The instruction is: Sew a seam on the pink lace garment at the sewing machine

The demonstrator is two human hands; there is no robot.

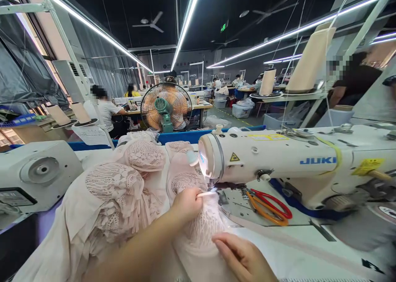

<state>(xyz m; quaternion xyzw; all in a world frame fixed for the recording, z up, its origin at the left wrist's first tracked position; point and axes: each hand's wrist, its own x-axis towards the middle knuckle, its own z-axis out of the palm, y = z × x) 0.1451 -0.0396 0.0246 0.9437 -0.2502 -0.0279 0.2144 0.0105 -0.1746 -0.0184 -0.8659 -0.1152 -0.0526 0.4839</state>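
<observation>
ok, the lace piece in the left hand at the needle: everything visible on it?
The lace piece is pale pink, with openwork patterning above and plainer, smoother fabric below. Its upper edge sits by the needle area of the white JUKI machine, where the left hand pinches it. The right hand is at its lower right side. Exact needle contact is unclear.

Looks matt and rough-textured across the pale-pink lace-patterned cloth garment; shines smooth, like painted metal, on the white rounded sewing machine; gleams like plastic along the red-and-orange looped scissor handles.
</observation>
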